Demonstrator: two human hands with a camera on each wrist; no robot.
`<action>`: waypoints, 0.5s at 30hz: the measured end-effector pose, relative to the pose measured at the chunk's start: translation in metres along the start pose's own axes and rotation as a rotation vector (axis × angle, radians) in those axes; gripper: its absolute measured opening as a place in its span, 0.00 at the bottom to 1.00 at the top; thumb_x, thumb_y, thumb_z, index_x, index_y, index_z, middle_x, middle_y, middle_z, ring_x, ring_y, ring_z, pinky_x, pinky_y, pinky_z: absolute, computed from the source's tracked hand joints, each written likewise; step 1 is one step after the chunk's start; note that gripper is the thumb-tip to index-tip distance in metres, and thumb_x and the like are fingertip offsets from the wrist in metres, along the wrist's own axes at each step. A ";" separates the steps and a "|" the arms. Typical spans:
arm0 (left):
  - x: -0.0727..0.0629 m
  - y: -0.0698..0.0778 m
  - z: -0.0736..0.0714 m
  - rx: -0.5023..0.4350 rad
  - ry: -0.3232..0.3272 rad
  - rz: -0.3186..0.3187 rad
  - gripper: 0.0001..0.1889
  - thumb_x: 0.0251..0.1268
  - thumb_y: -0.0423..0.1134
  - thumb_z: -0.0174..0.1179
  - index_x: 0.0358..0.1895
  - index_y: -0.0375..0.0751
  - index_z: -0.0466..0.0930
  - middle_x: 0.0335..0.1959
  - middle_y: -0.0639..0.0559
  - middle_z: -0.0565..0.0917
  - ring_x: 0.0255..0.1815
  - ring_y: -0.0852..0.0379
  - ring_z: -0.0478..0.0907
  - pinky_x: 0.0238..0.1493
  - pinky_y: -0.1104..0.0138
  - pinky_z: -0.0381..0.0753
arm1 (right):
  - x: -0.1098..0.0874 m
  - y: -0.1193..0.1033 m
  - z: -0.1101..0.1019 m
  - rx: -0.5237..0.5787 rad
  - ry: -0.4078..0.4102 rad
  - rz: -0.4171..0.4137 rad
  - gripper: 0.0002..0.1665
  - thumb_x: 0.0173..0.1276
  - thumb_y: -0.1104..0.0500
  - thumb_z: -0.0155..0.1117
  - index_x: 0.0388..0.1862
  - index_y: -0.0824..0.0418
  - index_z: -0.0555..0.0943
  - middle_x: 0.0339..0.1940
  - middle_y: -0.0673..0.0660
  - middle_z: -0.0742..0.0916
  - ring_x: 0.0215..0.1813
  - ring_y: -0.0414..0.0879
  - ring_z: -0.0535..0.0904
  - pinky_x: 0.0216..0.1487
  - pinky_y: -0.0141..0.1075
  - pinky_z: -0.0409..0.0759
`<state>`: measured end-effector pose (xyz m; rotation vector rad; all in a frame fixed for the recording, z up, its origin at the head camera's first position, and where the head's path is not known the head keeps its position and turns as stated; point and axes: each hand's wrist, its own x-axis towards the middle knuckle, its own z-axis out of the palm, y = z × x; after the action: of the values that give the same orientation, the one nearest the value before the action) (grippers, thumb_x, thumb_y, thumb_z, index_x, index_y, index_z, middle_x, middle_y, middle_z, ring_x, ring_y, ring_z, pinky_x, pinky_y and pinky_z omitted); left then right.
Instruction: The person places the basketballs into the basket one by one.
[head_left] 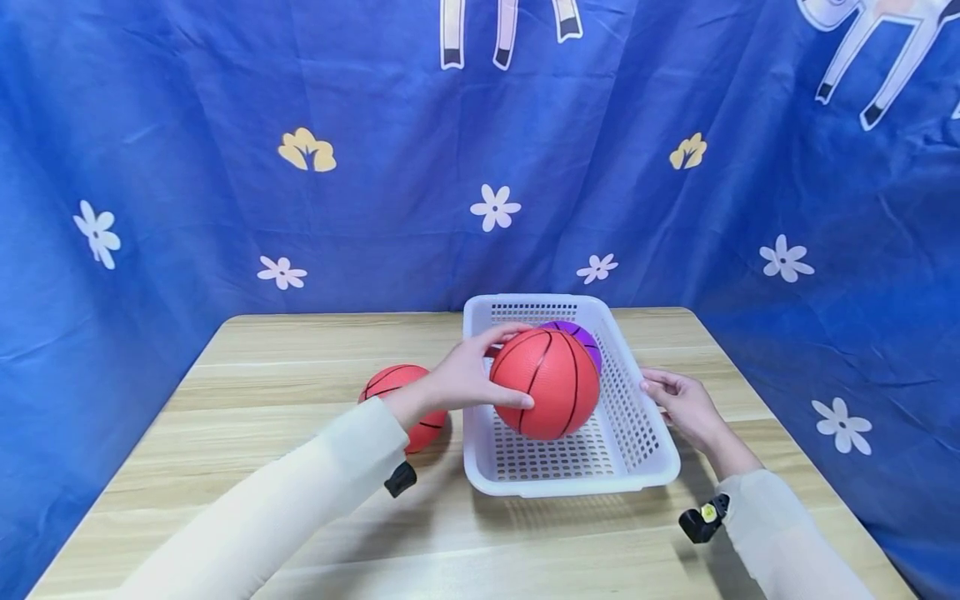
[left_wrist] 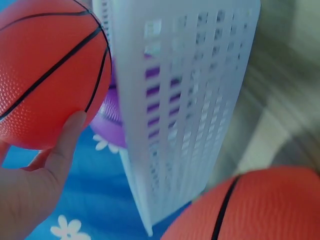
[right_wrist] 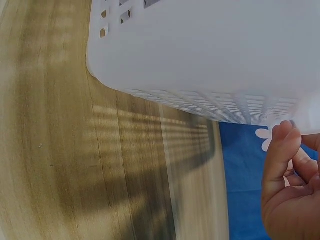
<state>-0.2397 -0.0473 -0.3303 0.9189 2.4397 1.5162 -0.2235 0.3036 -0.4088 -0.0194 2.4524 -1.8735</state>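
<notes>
Head view: before me, the left hand [head_left: 467, 379] has its fingers curled round a red basketball [head_left: 557, 385] right of mid-frame, above a white perforated basket [head_left: 562, 487]; the right hand [head_left: 692, 410] pinches the basket's right rim. A purple basketball [head_left: 590, 340] sits inside; left of centre, a second red basketball [head_left: 393, 381] rests on the wood-grain surface [head_left: 195, 467].

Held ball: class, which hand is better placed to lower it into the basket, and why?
Probably the left hand: it grips the held ball above the basket. The right hand is at the basket's right rim, holding no ball.
</notes>
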 end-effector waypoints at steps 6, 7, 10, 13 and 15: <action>0.004 -0.001 0.020 -0.053 -0.059 -0.013 0.43 0.40 0.44 0.77 0.65 0.60 0.67 0.54 0.55 0.76 0.53 0.54 0.72 0.41 0.64 0.82 | 0.000 0.001 0.000 0.013 -0.003 -0.002 0.29 0.74 0.58 0.55 0.66 0.75 0.66 0.52 0.68 0.82 0.39 0.42 0.83 0.36 0.37 0.83; 0.005 -0.001 0.023 -0.053 -0.065 -0.014 0.43 0.40 0.44 0.77 0.65 0.60 0.67 0.53 0.56 0.76 0.53 0.55 0.73 0.41 0.64 0.82 | 0.001 0.001 0.000 0.013 -0.004 -0.001 0.28 0.74 0.58 0.55 0.66 0.75 0.66 0.52 0.67 0.82 0.39 0.42 0.83 0.37 0.37 0.83; 0.008 -0.002 0.031 -0.050 -0.073 -0.009 0.43 0.39 0.45 0.78 0.65 0.59 0.68 0.52 0.55 0.77 0.52 0.55 0.73 0.41 0.65 0.81 | 0.002 0.002 0.000 0.011 -0.001 0.002 0.28 0.74 0.57 0.55 0.66 0.74 0.67 0.51 0.66 0.83 0.39 0.42 0.83 0.37 0.38 0.83; 0.009 -0.003 0.039 -0.054 -0.081 -0.023 0.44 0.39 0.45 0.78 0.66 0.56 0.67 0.51 0.54 0.77 0.52 0.55 0.73 0.42 0.65 0.81 | 0.002 0.002 0.000 0.010 0.004 0.004 0.28 0.73 0.57 0.55 0.65 0.74 0.67 0.50 0.64 0.83 0.39 0.42 0.83 0.37 0.38 0.83; 0.010 -0.004 0.045 -0.060 -0.091 -0.035 0.44 0.40 0.45 0.77 0.66 0.55 0.67 0.50 0.53 0.77 0.51 0.54 0.73 0.42 0.65 0.81 | 0.002 0.003 0.001 0.010 0.009 0.006 0.28 0.73 0.57 0.56 0.65 0.73 0.68 0.50 0.63 0.84 0.39 0.41 0.83 0.37 0.38 0.83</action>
<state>-0.2315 -0.0086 -0.3534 0.9078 2.3219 1.4934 -0.2255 0.3037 -0.4115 -0.0037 2.4461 -1.8878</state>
